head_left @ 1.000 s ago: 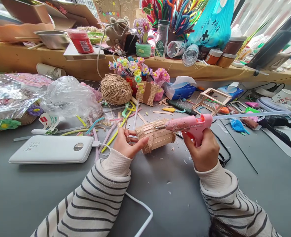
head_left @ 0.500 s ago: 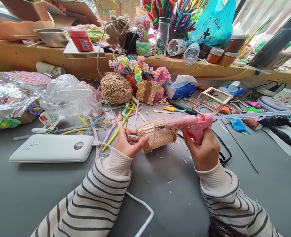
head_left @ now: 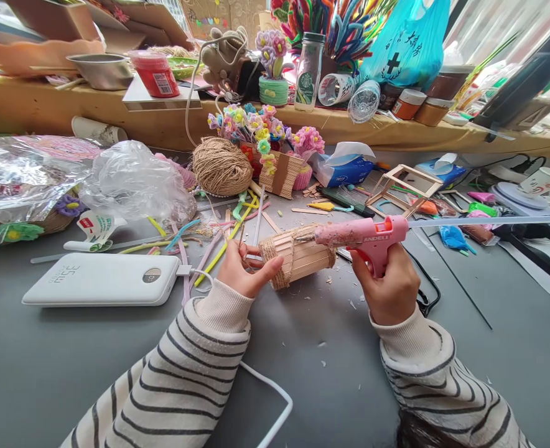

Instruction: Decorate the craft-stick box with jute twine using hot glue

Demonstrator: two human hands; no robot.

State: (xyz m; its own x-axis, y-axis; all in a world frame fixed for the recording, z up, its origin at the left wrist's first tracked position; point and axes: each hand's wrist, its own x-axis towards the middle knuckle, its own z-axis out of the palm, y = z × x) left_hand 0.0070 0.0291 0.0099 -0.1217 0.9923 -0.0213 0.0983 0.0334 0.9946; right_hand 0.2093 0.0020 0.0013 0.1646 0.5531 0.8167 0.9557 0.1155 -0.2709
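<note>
My left hand (head_left: 247,269) is closed on the left end of a small barrel-shaped holder (head_left: 310,264) made of wooden craft sticks, with twine wound round both ends. Its thumb lies along the twine band, while the other fingers are partly hidden behind that end. In my right hand (head_left: 391,283) is a pink glue gun (head_left: 363,233), gripped by its handle. The gun's nozzle points left and lies close to the holder's upper side; whether it touches cannot be made out. A long clear glue stick (head_left: 484,221) juts out of the gun's back.
A white power bank (head_left: 102,280) with a cable lies left of my hands. Behind the holder sit a ball of twine (head_left: 222,167), felt-like flowers (head_left: 256,124) and a blue tissue pack (head_left: 344,165). A wooden stick frame (head_left: 403,190) stands behind the gun.
The whole view has shifted slightly. The glue gun's nozzle stays near the holder, and both hands keep their grip.
</note>
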